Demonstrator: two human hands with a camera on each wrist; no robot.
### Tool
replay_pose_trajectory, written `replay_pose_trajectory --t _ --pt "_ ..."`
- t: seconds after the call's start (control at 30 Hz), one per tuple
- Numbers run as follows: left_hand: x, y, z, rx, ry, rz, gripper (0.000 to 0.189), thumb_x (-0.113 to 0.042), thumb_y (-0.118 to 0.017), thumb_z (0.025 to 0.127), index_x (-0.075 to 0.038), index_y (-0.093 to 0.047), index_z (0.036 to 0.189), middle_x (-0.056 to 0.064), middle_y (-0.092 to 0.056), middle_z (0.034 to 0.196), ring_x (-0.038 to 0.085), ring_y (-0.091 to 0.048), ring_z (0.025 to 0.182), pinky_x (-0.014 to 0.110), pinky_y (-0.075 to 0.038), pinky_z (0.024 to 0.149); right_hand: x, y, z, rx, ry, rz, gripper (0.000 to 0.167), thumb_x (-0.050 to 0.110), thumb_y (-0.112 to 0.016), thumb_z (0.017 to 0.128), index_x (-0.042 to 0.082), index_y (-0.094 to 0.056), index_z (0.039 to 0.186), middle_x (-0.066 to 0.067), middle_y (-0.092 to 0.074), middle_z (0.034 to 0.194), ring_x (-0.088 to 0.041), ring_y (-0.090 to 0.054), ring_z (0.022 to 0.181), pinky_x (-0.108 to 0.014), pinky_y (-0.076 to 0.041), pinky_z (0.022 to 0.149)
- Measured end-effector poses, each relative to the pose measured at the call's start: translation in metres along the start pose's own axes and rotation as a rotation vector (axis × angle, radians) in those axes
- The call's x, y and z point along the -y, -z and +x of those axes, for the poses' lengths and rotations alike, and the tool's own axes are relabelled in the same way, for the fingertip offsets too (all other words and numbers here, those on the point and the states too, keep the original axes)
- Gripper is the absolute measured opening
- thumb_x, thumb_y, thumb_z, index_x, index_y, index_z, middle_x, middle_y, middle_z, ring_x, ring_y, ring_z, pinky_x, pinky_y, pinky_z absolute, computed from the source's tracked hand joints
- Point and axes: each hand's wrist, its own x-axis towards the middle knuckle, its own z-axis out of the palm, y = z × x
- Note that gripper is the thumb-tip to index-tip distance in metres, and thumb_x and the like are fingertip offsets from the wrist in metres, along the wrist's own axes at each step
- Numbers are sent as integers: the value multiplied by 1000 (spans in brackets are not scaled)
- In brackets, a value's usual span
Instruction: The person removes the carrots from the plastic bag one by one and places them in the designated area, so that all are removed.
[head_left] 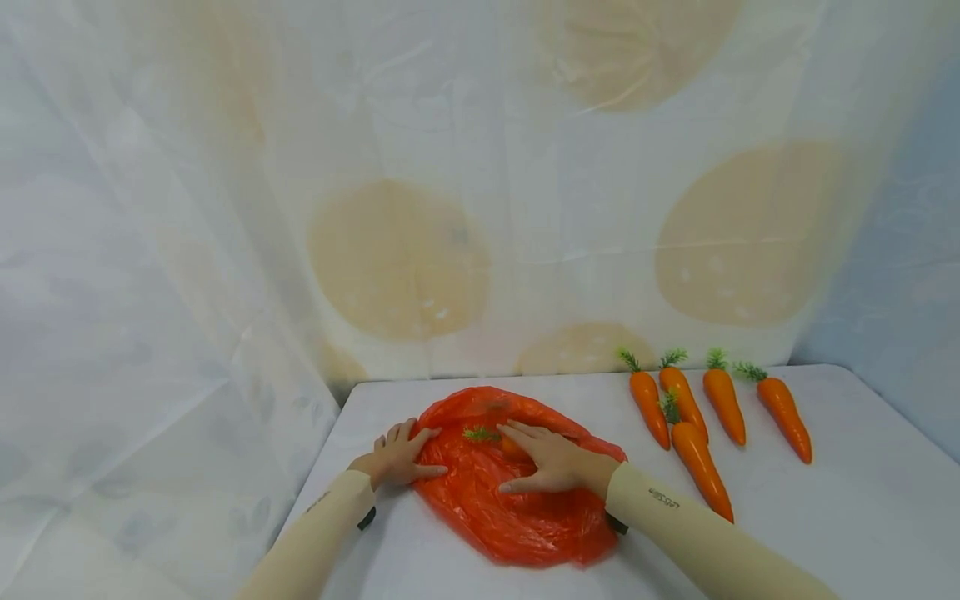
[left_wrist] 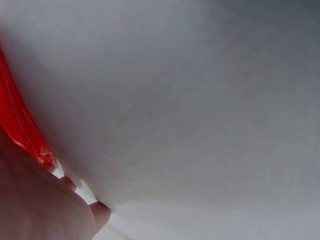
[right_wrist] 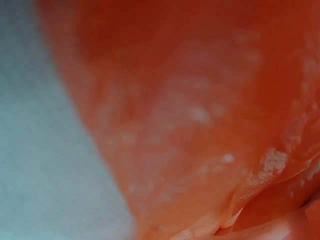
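Note:
A red plastic bag (head_left: 480,508) lies spread on the white table, and its thin film fills much of the right wrist view (right_wrist: 175,125). On it is a carrot (head_left: 514,451) with a green leafy top, partly hidden under my right hand (head_left: 558,463). That hand's fingers are extended over the carrot, with the thumb held apart. My left hand (head_left: 399,455) rests at the bag's left edge, fingers spread; in the left wrist view its fingertips are near the tabletop beside the red film. Neither hand visibly grips anything.
Several carrots (head_left: 724,406) with green tops lie on the table (head_left: 847,500) to the right, one of them (head_left: 701,468) nearer the right forearm. A pale curtain (head_left: 525,208) with tan circles hangs behind the table, and more pale cloth (head_left: 150,333) hangs at the left.

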Motion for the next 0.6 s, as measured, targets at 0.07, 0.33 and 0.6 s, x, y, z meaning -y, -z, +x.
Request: replay_pose_trajectory --t 0.07,0.33,0.6 --pt "0 -1 1 1 5 5 85 -73 -66 76 -41 -36 149 11 -15 164 43 -19 145 72 -25 110 -1 0 0 4 -3 6 99 81 -55 78 37 -17 158 5 -20 165 -30 -24 150 -68 -29 112" --pt "1 2 1 2 -9 4 84 -71 -65 78 -38 -36 149 13 -14 163 44 -16 145 70 -17 115 3 1 0 19 -9 12 98 80 -58 77 36 -22 157 3 -24 164 -33 -24 150 -68 -27 112" --pt "-2 3 -5 11 -10 -13 85 -72 -66 77 -37 -36 149 13 -15 163 44 -19 144 73 -23 111 3 2 -2 50 15 3 93 70 -69 76 44 -26 153 4 -36 157 -30 -33 143 -64 -39 107"
